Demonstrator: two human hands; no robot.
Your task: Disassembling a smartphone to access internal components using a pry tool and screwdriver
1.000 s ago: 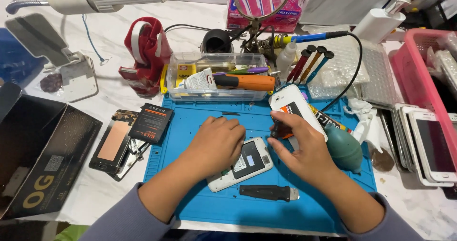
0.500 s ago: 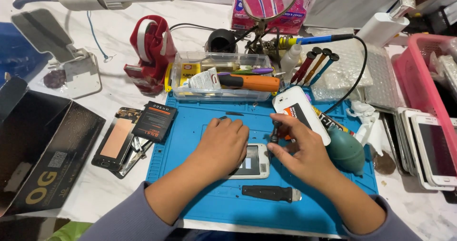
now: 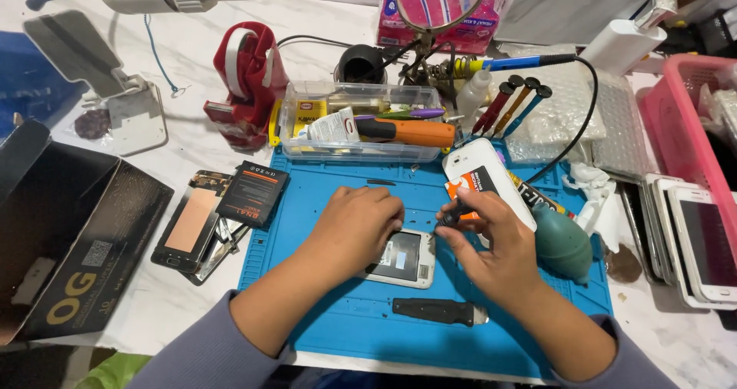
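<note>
An opened phone (image 3: 401, 258) lies face down on the blue work mat (image 3: 322, 324). My left hand (image 3: 353, 228) rests flat on its upper left part and holds it down. My right hand (image 3: 491, 243) pinches a small dark screwdriver (image 3: 451, 218), whose tip points down at the phone's upper right corner. A white phone back cover with an orange battery (image 3: 484, 178) lies just behind my right hand. Near the mat's front edge rests a black-handled tool (image 3: 437, 311).
A clear plastic box (image 3: 357, 120) with an orange tool and a red tape dispenser (image 3: 249, 82) stand behind the mat. A teal air blower (image 3: 564, 243) sits at the right. Phone parts (image 3: 215, 212) and a black box (image 3: 69, 235) lie left. A pink basket (image 3: 691, 128) and white phones (image 3: 702, 239) are right.
The phone under my left hand has turned from slanted to nearly straight. My right hand has shifted slightly toward the phone's upper right corner with the screwdriver.
</note>
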